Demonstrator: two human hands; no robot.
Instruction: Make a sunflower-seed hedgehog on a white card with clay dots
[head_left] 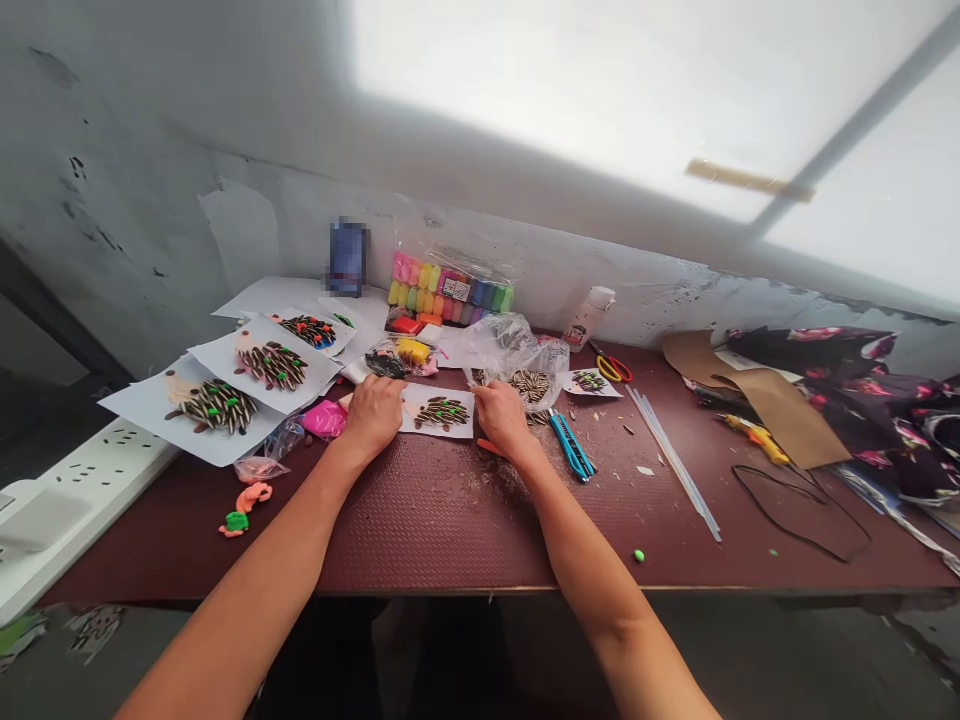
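A small white card [415, 424] with a hedgehog shape made of striped seeds and green bits lies at the middle of the dark red table. My left hand [375, 415] is closed on its left edge. At the right edge, my right hand [502, 415] pinches the card with curled fingers. Beside my right hand is a clear plastic bag [510, 345] of striped seeds. A blue cutter [572, 447] lies just right of that hand, and an orange piece [490, 447] sits by its wrist.
Larger seed pictures [161, 400] overlap at the left near a white power strip [97, 490]. Behind are packed coloured clay [450, 290] and a white bottle [589, 318]. Rightward lie scissors [613, 367], glue sticks [675, 465], a yellow glue gun [757, 438] and a dark cord [787, 535].
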